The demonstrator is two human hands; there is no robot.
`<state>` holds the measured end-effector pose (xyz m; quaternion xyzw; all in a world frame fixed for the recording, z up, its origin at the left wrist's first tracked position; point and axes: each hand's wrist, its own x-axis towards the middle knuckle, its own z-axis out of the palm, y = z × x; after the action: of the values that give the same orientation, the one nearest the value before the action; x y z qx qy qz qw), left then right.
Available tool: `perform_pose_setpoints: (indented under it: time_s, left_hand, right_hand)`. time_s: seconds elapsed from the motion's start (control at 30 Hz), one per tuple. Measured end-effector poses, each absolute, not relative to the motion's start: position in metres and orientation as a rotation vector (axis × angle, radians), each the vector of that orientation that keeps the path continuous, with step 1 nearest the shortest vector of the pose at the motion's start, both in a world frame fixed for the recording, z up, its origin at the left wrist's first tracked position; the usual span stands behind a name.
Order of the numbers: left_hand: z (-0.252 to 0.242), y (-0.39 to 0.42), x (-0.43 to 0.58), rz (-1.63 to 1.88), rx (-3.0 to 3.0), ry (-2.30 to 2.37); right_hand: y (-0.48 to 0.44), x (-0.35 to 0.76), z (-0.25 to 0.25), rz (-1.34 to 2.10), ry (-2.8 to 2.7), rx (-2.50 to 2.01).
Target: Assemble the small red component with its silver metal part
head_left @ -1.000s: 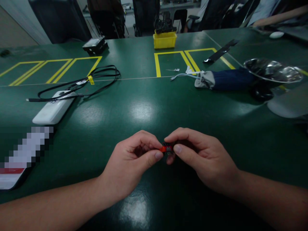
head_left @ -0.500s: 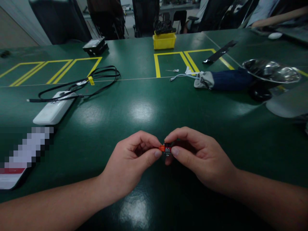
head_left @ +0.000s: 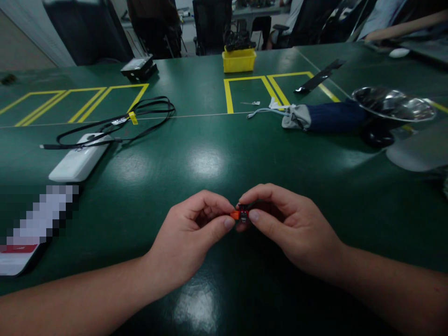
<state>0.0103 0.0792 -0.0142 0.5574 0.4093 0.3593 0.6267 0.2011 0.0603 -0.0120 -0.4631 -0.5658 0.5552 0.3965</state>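
I count two hands, both mine, and one little red and black part [head_left: 241, 214] between them. It is low in the middle of the view, just above the green table [head_left: 217, 158]. My left hand [head_left: 191, 238] pinches the red end with thumb and first finger, and the other fingers are curled in. My right hand [head_left: 287, 228] pinches the dark end the same way, with its thumb on the near side. Both forearms come in from the bottom corners, and the two hands almost touch at the fingertips. On the table I count one white power bank [head_left: 79, 161] far to my left, one black cable [head_left: 119, 121] looped just behind it, one black flat box [head_left: 139, 68], one yellow bin [head_left: 239, 59] at the far edge, one black strip [head_left: 320, 80], one blue and grey pouch [head_left: 325, 116] and one shiny metal bowl [head_left: 394, 103] to my right. All of these are well apart from my hands. Since a second ago my hands have hardly moved. The part sits a tiny bit higher and more to the left, and my right fingers cover more of it, so less of it shows.
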Motion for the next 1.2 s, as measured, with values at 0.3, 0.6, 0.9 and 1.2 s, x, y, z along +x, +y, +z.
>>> perform_pose_setpoints:
  time_s: [0.3,0.6,0.9,1.2]
  left_hand:
    - [-0.0149,0.0791,0.0105,0.821,1.271,0.947]
    - [-0.0152,0.0792,0.0109,0.815,1.236,0.904]
    - [-0.0169,0.0781,0.0131,0.876,1.145,0.949]
    - [-0.0169,0.0784,0.0122,0.863,1.099,0.949]
  right_hand:
    - [0.0603,0.1994,-0.0117,1.415,-1.395,-1.167]
    - [0.0594,0.1999,-0.0135,1.362,-1.441,-1.183]
    - [0.0605,0.2006,-0.0118,1.381,-1.435,-1.192]
    - [0.0614,0.2019,-0.0118,1.429,-1.389,-1.165]
